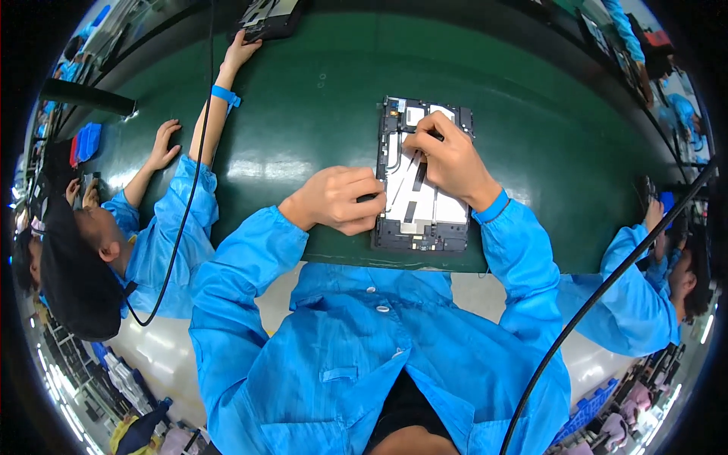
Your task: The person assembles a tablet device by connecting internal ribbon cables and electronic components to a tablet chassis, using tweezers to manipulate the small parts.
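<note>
An opened tablet-like device (pixel 449 206), with a black frame and a silver-white inner plate, lies on the green table in front of me. Black strips and thin dark cables run across its plate. My right hand (pixel 453 158) is over its upper half, thumb and fingertips pinched together at the plate. A thin dark line, perhaps a wire, slants down-left from those fingertips; whether they hold it I cannot tell. Curled at the device's left edge is my left hand (pixel 341 200), its fingers pressed together. Anything between them is hidden.
To my left a co-worker in a blue smock (pixel 171 220) stretches an arm to another dark device (pixel 269 19) at the table's far side. A second person (pixel 633 296) sits at the right. Black cables (pixel 607 284) hang across the view. A blue bin (pixel 89 142) stands far left.
</note>
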Demonstrator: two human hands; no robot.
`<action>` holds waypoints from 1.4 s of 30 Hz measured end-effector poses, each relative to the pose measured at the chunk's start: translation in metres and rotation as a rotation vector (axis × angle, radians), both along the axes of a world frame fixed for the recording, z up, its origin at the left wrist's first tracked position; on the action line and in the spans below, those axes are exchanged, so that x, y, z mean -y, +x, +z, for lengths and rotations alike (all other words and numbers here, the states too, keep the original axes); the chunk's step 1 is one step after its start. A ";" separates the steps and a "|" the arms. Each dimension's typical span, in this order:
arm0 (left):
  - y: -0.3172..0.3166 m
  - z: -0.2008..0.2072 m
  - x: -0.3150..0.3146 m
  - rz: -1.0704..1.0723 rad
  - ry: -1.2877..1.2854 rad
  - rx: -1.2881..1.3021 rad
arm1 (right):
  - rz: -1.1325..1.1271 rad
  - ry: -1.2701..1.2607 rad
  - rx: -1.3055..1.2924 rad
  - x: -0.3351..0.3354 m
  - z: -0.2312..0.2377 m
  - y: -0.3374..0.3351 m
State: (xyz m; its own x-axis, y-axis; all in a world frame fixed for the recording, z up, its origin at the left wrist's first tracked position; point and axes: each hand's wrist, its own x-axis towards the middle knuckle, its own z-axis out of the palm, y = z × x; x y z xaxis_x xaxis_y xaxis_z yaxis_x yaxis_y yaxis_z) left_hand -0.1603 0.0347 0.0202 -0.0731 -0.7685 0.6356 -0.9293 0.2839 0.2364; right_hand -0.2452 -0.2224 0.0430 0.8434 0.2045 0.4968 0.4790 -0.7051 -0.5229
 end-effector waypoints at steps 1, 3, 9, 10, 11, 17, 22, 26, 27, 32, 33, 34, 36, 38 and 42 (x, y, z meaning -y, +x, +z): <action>0.001 -0.001 0.002 -0.004 -0.004 0.006 | -0.002 -0.016 0.004 0.000 0.000 0.000; 0.004 0.000 0.007 -0.031 -0.045 0.026 | -0.011 -0.034 0.015 0.001 0.001 -0.001; 0.023 0.000 0.012 -0.038 -0.069 0.115 | -0.005 -0.049 0.102 -0.003 -0.002 0.001; 0.024 0.003 0.015 -0.029 -0.097 0.126 | -0.003 -0.056 0.107 -0.004 0.000 0.002; 0.023 0.002 0.015 -0.030 -0.100 0.121 | 0.001 -0.063 0.111 -0.004 0.002 0.003; 0.026 -0.007 0.013 -0.045 -0.131 0.115 | 0.005 -0.098 0.055 -0.004 0.001 0.001; 0.025 -0.011 0.011 -0.018 -0.134 0.121 | -0.004 -0.122 0.069 -0.006 0.003 0.001; 0.026 -0.004 0.011 -0.024 -0.080 0.094 | -0.007 -0.124 0.059 -0.004 0.003 0.000; 0.027 0.000 0.014 -0.005 -0.090 0.111 | -0.014 -0.123 0.066 -0.002 0.003 0.001; 0.027 -0.005 0.012 0.020 -0.096 0.116 | -0.016 -0.126 0.083 -0.002 0.003 0.004; 0.027 -0.005 0.011 0.041 -0.081 0.107 | -0.022 -0.119 0.077 -0.002 0.001 0.005; 0.027 -0.005 0.010 0.063 -0.067 0.097 | -0.020 -0.101 0.090 -0.001 -0.001 0.006; 0.026 -0.005 0.011 0.072 -0.052 0.056 | -0.019 -0.086 0.101 -0.001 -0.001 0.006; 0.027 -0.004 0.011 0.085 -0.041 0.023 | -0.027 -0.063 0.090 -0.001 -0.003 0.006; 0.029 -0.003 0.013 0.083 -0.005 -0.067 | -0.037 -0.052 0.085 -0.001 -0.005 0.006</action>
State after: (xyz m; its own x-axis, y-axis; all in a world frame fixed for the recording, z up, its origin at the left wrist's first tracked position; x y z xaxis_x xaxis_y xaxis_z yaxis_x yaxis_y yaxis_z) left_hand -0.1316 0.0216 0.0172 0.0333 -0.7672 0.6405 -0.9319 0.2077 0.2973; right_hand -0.2389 -0.2212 0.0381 0.8062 0.2014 0.5564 0.4932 -0.7482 -0.4438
